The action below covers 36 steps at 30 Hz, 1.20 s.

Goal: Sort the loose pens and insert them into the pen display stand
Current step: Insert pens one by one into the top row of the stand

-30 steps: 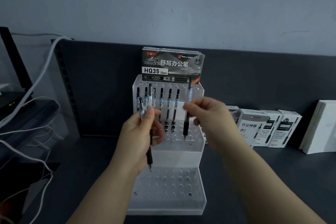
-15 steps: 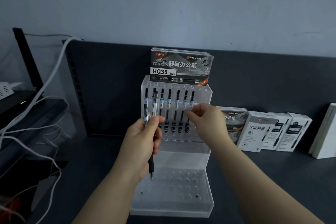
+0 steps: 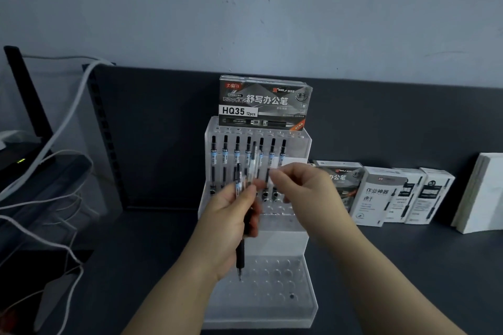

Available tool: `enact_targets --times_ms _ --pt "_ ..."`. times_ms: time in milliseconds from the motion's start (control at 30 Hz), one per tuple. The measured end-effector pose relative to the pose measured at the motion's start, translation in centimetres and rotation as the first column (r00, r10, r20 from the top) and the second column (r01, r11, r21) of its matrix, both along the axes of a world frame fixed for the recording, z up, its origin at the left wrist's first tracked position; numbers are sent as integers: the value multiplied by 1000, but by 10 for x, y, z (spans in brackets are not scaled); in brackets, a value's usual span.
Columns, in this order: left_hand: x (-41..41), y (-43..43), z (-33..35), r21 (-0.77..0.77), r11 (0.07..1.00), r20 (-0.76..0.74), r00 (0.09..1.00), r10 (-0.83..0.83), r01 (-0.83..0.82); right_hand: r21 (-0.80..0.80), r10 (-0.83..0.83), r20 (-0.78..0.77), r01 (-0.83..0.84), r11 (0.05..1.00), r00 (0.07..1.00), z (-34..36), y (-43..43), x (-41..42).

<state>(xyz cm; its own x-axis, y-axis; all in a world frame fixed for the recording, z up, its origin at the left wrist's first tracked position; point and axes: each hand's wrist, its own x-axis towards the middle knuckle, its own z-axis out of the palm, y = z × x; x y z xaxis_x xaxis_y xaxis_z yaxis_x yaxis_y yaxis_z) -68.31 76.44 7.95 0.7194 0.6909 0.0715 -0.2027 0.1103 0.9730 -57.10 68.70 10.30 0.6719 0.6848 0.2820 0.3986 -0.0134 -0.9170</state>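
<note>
A clear tiered pen display stand (image 3: 299, 307) stands on the dark desk, with an HQ35 pen box (image 3: 264, 102) on its top at the back. Several pens (image 3: 283, 155) stand upright in one row of its upper tier. The lower tier's holes hold nothing. In front of the stand, my left hand (image 3: 231, 226) grips a small bunch of loose pens (image 3: 240, 253), tips pointing down. My right hand (image 3: 310, 193) is just to their right. Its fingertips reach toward the tops of the held pens, and I see nothing between its fingers.
Pen boxes (image 3: 381, 196) line the back panel to the right of the stand, with a white stack of books (image 3: 481, 193) beyond them. At the left are a black device and tangled white cables (image 3: 62, 122).
My right hand set a pen into the upper row, let go of it and drew back left toward the pens in my left hand. My left hand kept its grip.
</note>
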Motion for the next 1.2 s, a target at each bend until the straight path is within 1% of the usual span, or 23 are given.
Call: enact_targets --times_ms 33,100,167,233,333,467,567,667,700,767,833,900,1067,1200 --pt "2 -3 1 6 1000 -5 1000 -27 27 34 83 -80 -81 996 993 3 -2 -5" --pt "6 -8 2 31 996 -26 996 -81 81 58 166 -152 -158 986 974 6 -5 -6" --pt "9 -12 2 40 992 -30 992 -122 123 63 178 -182 -169 984 967 5 -7 -1" --pt "11 -13 3 4 991 -13 991 -136 137 59 175 -208 -166 984 962 3 -9 7" --pt "15 -15 3 -37 992 3 993 -122 122 -11 155 -191 -160 987 969 -1 -12 16" --pt "23 -20 -1 38 998 -23 999 -42 43 -54 47 -128 -55 997 991 -4 -14 20" --pt "26 -21 -2 61 998 -22 1000 -2 3 -24 21 -99 -23 999 995 1 -15 23" --pt "25 -13 -1 62 991 -5 993 117 -117 80 -28 -94 36 996 995 15 -15 33" --pt "24 -9 0 41 986 5 987 163 -163 118 -59 -67 66 991 996 19 -15 38" --pt "22 -2 2 17 977 5 977 213 -213 147 -131 37 125 981 991 25 -12 46" --pt "19 1 4 16 977 -2 977 214 -214 120 -174 151 157 980 973 24 -6 51" --pt "18 1 4 -13 980 6 980 201 -201 57 -163 233 154 986 959 17 0 53" --pt "18 5 3 -178 970 70 982 177 -163 -87 -124 328 161 983 936 -6 11 58" --pt "20 6 2 -160 974 74 982 172 -159 -132 -133 390 198 971 911 -16 15 57"
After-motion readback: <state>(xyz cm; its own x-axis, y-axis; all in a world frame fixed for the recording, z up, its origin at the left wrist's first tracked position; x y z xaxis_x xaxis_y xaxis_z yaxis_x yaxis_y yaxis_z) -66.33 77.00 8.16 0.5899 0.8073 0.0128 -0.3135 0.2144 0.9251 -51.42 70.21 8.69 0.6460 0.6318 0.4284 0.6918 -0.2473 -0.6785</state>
